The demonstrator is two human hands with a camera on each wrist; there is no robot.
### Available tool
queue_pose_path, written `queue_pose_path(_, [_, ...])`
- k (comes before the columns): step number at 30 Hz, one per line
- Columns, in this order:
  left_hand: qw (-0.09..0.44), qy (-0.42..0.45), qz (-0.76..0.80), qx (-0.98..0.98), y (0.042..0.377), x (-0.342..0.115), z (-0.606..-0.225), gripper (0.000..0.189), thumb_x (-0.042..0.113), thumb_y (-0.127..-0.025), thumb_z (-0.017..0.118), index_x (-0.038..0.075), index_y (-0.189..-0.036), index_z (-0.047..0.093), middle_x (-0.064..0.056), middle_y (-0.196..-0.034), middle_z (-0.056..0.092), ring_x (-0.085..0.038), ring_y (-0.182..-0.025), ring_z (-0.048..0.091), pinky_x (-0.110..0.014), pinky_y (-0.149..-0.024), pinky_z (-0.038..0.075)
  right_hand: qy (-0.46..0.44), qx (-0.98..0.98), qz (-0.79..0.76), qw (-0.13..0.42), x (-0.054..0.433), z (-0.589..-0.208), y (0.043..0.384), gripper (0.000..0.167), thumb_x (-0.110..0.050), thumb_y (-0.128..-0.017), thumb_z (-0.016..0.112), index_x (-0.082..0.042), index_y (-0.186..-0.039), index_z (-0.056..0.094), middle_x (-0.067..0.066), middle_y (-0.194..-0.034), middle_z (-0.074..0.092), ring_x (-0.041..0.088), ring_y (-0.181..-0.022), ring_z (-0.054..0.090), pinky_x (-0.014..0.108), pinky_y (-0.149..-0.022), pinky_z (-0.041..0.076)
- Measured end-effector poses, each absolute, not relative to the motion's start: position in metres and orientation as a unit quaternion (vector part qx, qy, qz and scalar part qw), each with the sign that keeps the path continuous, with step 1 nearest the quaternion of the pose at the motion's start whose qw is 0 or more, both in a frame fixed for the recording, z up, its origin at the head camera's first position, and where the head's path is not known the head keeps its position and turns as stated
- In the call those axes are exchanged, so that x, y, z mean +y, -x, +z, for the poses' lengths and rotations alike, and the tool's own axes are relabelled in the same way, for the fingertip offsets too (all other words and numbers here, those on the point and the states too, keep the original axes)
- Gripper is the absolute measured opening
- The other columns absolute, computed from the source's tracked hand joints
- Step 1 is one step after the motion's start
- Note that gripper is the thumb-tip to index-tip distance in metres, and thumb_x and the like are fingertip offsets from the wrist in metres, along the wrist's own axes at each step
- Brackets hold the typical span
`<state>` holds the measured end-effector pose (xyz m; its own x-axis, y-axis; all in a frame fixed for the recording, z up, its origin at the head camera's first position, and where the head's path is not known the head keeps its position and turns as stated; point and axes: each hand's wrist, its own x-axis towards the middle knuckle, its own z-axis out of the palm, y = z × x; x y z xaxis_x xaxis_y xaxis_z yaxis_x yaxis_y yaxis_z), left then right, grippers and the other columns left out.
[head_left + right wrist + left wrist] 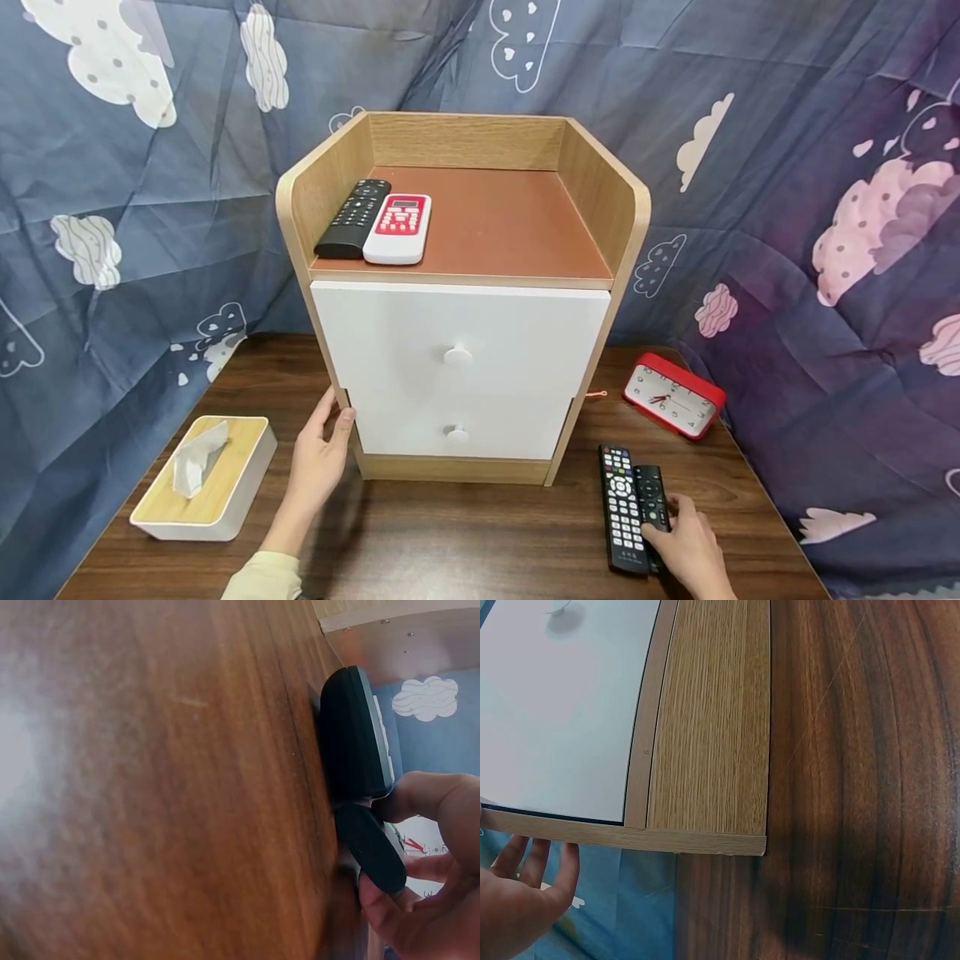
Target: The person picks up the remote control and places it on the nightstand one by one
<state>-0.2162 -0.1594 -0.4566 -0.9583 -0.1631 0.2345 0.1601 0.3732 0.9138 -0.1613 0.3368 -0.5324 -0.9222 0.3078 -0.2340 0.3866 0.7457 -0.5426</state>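
A white-fronted wooden cabinet (pixel 457 470) with two round knobs stands on the table. My left hand (pixel 318 454) touches its left side, thumb by the front edge; in the left wrist view several fingertips (pixel 570 855) rest against the side panel (pixel 697 838). At the right, my right hand (pixel 690 546) pinches a small black remote control (pixel 651 500) between thumb and fingers. That remote is tilted in the right wrist view, its lower end (pixel 371 847) close against a longer black remote control (pixel 621 508) lying flat on the table.
On the cabinet's top lie a black remote (pixel 356 218) and a white-and-red remote (pixel 399 242). A tissue box (pixel 247 492) sits left of the cabinet, a red alarm clock (pixel 675 396) at the right. Patterned cloth (pixel 750 250) hangs behind the table (pixel 465 542).
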Motion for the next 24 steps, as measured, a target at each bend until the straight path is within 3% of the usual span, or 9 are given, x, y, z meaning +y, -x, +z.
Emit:
queue_pose_path(5, [0.152, 0.002, -0.560, -0.815, 0.217, -0.159, -0.457, 0.054, 0.029, -0.105, 0.049, 0.009, -0.154, 0.036, -0.019, -0.144, 0.050, -0.030, -0.126, 0.052, -0.003, -0.084, 0.036, -0.174, 0.932, -0.314, 0.054, 0.335, -0.531, 0.159, 0.076, -0.027, -0.083, 0.071, 0.015, -0.136, 0.035, 0.029, -0.104, 0.059, 0.037, -0.096, 0.057, 0.051, -0.079, 0.045])
queue_pose_path(11, [0.157, 0.002, -0.555, -0.817, 0.216, -0.157, -0.456, 0.053, 0.029, -0.106, 0.049, 0.010, -0.153, 0.037, -0.019, -0.143, 0.051, -0.029, -0.124, 0.053, -0.005, -0.084, 0.038, -0.156, 0.927, -0.341, 0.033, 0.339, -0.532, 0.157, 0.073, -0.021, -0.086, 0.072, 0.012, -0.139, 0.034, 0.023, -0.104, 0.064, 0.030, -0.091, 0.061, 0.039, -0.073, 0.048])
queue_pose_path(17, [0.160, 0.003, -0.557, -0.815, 0.216, -0.157, -0.456, 0.052, 0.027, -0.106, 0.049, 0.008, -0.153, 0.037, -0.020, -0.141, 0.053, -0.029, -0.122, 0.053, -0.005, -0.083, 0.038, -0.162, 0.910, -0.381, -0.014, 0.341, -0.531, 0.152, 0.065, -0.012, -0.092, 0.065, 0.008, -0.144, 0.033, 0.030, -0.116, 0.059, 0.028, -0.092, 0.064, 0.030, -0.068, 0.050])
queue_pose_path(24, [0.151, 0.000, -0.560, -0.814, 0.217, -0.158, -0.458, 0.054, 0.028, -0.105, 0.049, 0.008, -0.154, 0.035, -0.020, -0.144, 0.050, -0.030, -0.125, 0.052, -0.003, -0.083, 0.036, -0.193, 0.883, -0.414, -0.108, 0.331, -0.513, 0.144, 0.062, -0.006, -0.089, 0.065, 0.000, -0.145, 0.039, 0.027, -0.122, 0.057, 0.003, -0.076, 0.056, 0.021, -0.061, 0.046])
